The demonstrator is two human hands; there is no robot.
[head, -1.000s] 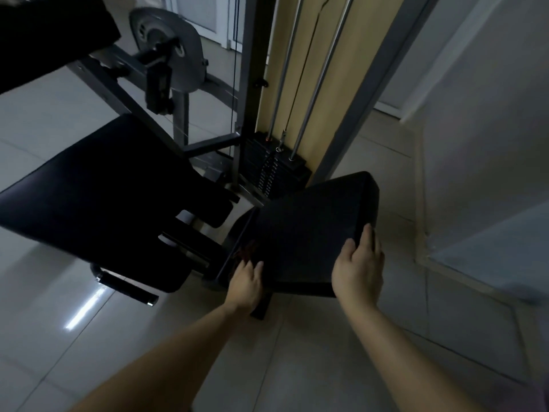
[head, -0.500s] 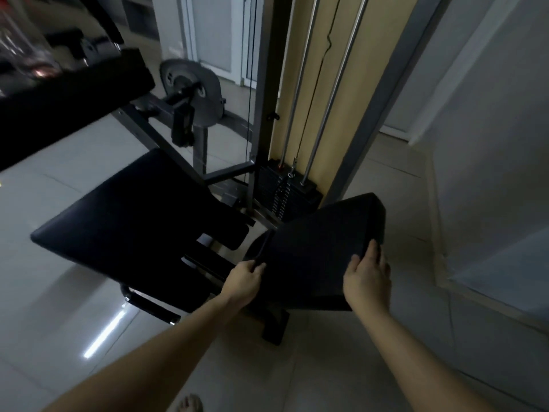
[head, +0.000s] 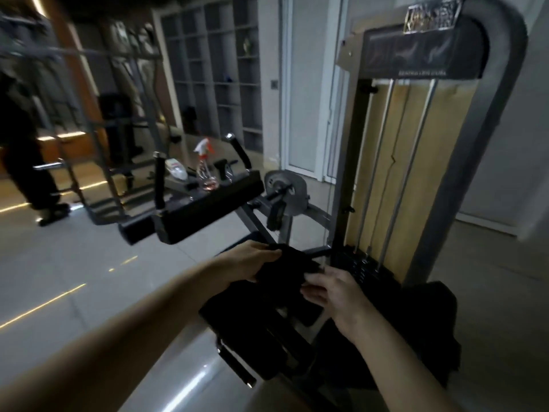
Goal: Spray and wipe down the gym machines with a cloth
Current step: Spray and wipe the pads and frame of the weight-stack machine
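Above the seat (head: 228, 307), a dark cloth (head: 286, 261) is bunched between both hands. The left hand (head: 252, 260) curls its fingers over the cloth's left end and the right hand (head: 329, 289) grips its right end, so neither hand is free.

At the top of the machine (head: 502, 84), a dark placard (head: 424, 52) carries pale figures and a line of white lettering along its lower edge, too blurred to read. The shiny sticker (head: 432, 13) above it is also illegible. A spray bottle (head: 204, 162) with a red and white head stands on the arm pad (head: 208, 212), and its label cannot be made out.

The arm pad's front edge juts out just up and left of the hands. The weight stack (head: 361, 267) sits just beyond the right hand. Open tiled floor (head: 74, 278) spreads to the left of the machine, and a wall (head: 534, 129) stands near on the right. A person (head: 20, 135) stands well apart at the far left.
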